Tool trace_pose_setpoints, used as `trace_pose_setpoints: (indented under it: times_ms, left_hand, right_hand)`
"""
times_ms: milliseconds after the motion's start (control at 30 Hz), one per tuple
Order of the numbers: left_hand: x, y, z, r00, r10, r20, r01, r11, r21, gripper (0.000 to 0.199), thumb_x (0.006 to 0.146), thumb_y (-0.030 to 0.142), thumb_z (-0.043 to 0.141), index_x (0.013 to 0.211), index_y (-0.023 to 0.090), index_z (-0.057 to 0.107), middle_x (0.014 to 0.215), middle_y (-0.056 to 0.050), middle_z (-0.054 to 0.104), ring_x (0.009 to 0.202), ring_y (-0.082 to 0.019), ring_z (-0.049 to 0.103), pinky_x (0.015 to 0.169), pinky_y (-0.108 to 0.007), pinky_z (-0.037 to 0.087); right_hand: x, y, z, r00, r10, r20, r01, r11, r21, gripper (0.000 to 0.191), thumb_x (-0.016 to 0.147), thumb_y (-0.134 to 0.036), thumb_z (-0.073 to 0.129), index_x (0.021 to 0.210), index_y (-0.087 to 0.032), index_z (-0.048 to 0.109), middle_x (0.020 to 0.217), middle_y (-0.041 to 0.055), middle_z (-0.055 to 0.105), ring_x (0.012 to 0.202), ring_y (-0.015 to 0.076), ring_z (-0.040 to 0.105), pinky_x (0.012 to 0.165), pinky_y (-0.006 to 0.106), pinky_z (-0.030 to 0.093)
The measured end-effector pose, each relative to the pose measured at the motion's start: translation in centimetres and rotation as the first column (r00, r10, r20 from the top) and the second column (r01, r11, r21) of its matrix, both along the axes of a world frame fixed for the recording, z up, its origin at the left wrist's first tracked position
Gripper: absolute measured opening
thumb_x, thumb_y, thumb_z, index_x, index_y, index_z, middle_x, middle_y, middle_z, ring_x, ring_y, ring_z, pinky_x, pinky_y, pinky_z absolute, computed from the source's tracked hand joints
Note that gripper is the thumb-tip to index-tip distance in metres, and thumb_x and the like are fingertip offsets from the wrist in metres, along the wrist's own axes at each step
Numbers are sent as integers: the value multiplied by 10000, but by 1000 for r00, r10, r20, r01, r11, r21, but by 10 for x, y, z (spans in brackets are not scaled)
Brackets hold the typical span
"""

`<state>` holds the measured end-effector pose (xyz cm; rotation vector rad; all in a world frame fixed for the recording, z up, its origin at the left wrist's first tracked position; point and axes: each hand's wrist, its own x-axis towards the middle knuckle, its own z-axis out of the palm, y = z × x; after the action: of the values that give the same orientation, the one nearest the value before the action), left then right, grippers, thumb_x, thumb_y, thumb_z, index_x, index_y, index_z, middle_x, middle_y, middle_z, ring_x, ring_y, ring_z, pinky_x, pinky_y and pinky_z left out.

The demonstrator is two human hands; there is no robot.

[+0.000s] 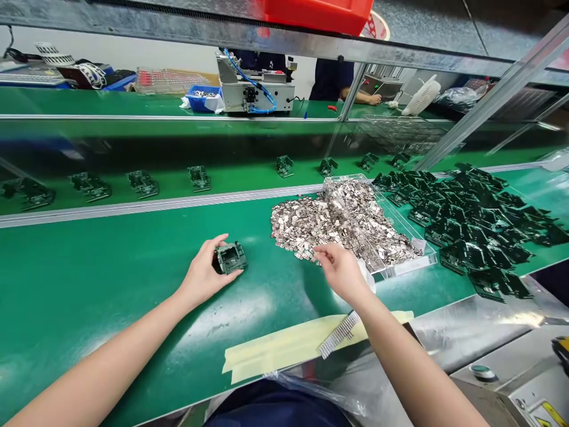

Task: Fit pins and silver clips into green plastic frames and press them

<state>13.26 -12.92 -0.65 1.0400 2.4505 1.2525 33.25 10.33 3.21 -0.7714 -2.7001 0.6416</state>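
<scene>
My left hand (pixel 208 270) grips a small green circuit-board assembly (pixel 232 257) with a dark square opening, fingers behind it and thumb at its front edge, on the green work surface. To the right, my right hand (pixel 340 270) has its fingertips pinched together at the near edge of a heap of small silvery metal pieces (pixel 300 225). Whatever is between those fingertips is too small to make out. Behind that hand, a clear plastic tray (pixel 404 268) holds more of the metal pieces.
Many dark green boards (pixel 475 219) are piled at the right. Several assemblies stand along the conveyor (pixel 244 181) behind a metal rail. Yellow tape (pixel 271 353) and a metal strip (pixel 338 335) lie near the front edge. A person's hand (pixel 371 99) shows across the bench.
</scene>
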Motion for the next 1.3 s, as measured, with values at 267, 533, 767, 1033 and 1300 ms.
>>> trace_pose_setpoints:
  times_ms: [267, 533, 767, 1033, 1300]
  left_hand:
    - [81, 36, 20, 645, -222, 731, -57, 940, 336, 640, 564, 282, 857, 1084, 170, 501, 1158, -102, 657, 946, -218, 692, 843, -342, 577]
    - [109, 34, 10, 665, -409, 625, 136, 889, 437, 593, 596, 188, 821, 1094, 202, 501, 960, -25, 654, 818, -164, 684, 751, -303, 589]
    - [109, 33, 7, 627, -444, 640, 195, 885, 423, 548, 636, 194, 784, 1118, 212, 525, 998, -32, 626, 843, -172, 679, 749, -304, 590]
    - [108, 31, 7, 637, -470, 612, 282, 880, 382, 507, 684, 183, 747, 1146, 207, 539, 918, -24, 628, 781, -143, 641, 702, -250, 559]
    - [111, 30, 3, 633, -499, 592, 313, 864, 393, 490, 715, 172, 720, 1168, 218, 537, 981, -35, 639, 816, -146, 633, 711, -242, 538]
  right_hand:
    - [41, -66, 3, 935, -41, -353, -175, 810, -559, 181, 955, -331, 485, 892, -189, 579, 704, 23, 652, 587, 139, 615, 527, 231, 501]
    - [58, -84, -5, 877, -139, -460, -207, 754, -624, 51, 855, -228, 634, 839, -191, 664, 782, 29, 662, 650, 149, 646, 601, 257, 536]
    - [53, -90, -4, 879, 22, -477, -176, 943, -281, 146, 867, -115, 516, 869, -199, 636, 758, 20, 639, 621, 136, 567, 575, 252, 478]
    - [51, -95, -6, 884, 57, -463, -227, 920, -319, 192, 839, -91, 492, 841, -199, 651, 795, 45, 657, 716, 174, 592, 598, 281, 474]
    - [51, -105, -18, 896, -163, -412, -53, 884, -465, 47, 821, -164, 545, 816, -200, 575, 671, -13, 565, 593, 134, 507, 553, 248, 423]
